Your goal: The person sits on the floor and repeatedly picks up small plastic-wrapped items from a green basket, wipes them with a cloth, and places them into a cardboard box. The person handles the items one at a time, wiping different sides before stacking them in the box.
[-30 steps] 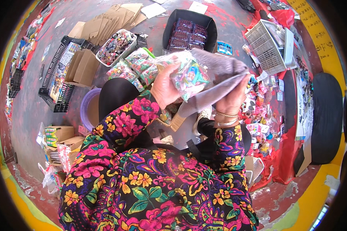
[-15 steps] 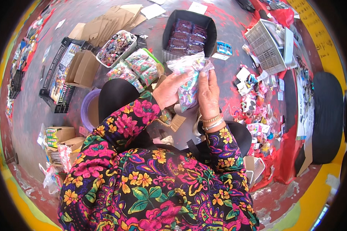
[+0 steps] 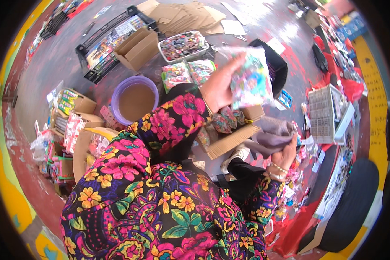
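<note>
My left hand [image 3: 221,88] grips a clear plastic bag of small multicoloured pieces [image 3: 252,78], holding it up and slightly tilted in front of me. Lower and to the right, my right hand [image 3: 285,157] has its fingers closed on the edge of a grey cloth [image 3: 273,135], which sags from them. Between my hands, an open cardboard box [image 3: 232,143] holds several patterned packets [image 3: 226,119]. Behind my left hand lie more clear bags of colourful pieces [image 3: 177,73] in a green-rimmed tray.
A purple-rimmed tub [image 3: 113,102] stands left of my knee. Beyond it are an open carton [image 3: 136,50], a black crate [image 3: 91,73], a white basket of small items [image 3: 184,45] and flat cardboard [image 3: 186,16]. A black bin [image 3: 281,65] and grey crate [image 3: 323,115] stand right.
My right hand has let go of the bag, moved down to the right and taken hold of the grey cloth. The bag stays in my left hand. The view has turned.
</note>
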